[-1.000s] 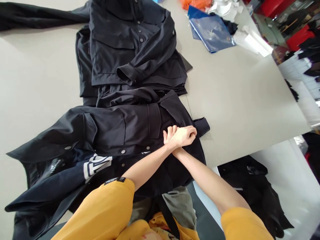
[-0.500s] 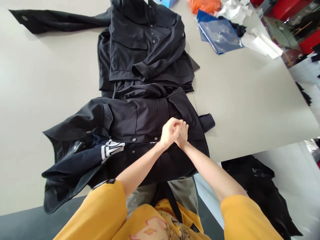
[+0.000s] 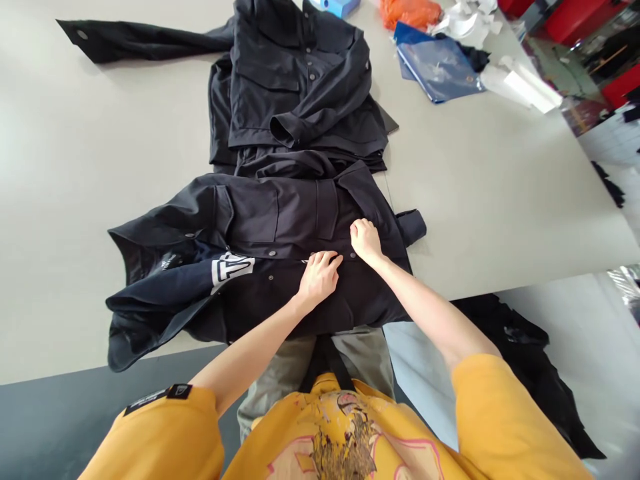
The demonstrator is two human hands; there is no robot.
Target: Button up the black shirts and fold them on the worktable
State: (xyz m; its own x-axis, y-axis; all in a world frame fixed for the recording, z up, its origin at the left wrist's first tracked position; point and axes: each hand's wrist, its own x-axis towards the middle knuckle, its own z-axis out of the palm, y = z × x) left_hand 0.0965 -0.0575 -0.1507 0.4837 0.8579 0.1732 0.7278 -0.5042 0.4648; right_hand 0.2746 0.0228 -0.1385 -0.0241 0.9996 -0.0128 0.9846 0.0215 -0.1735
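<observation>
I see the half-curled left hand (image 3: 319, 277) and tightly curled right hand (image 3: 366, 240) now parted on the near jacket (image 3: 295, 219), able to work separately, though I cannot tell their grip.

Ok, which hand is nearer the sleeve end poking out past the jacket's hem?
Right. Your right hand is on the jacket, just left of the sleeve end; your left hand is farther left and closer to you, at the front opening.

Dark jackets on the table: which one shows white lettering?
The near jacket, under the left hand and right hand: white lettering shows in its open front. The far jacket, one sleeve stretched out to the left, shows none.
</observation>
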